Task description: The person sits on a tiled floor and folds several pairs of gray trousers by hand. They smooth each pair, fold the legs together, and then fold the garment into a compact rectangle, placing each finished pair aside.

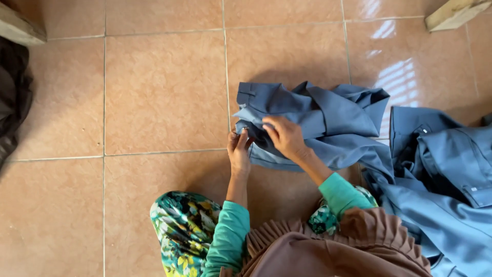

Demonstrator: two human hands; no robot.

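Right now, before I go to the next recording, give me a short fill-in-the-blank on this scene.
1. Both hands, the left hand and the right hand, are on a crumpled ____ garment.
2. The garment lies on a floor of ____.
3. The person's sleeves are ____ in colour.

Missing words: blue-grey; tiles; green

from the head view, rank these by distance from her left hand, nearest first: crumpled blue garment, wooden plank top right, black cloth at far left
1. Crumpled blue garment: touching the left hand.
2. Black cloth: far left edge.
3. Wooden plank: top right corner, slightly farther.
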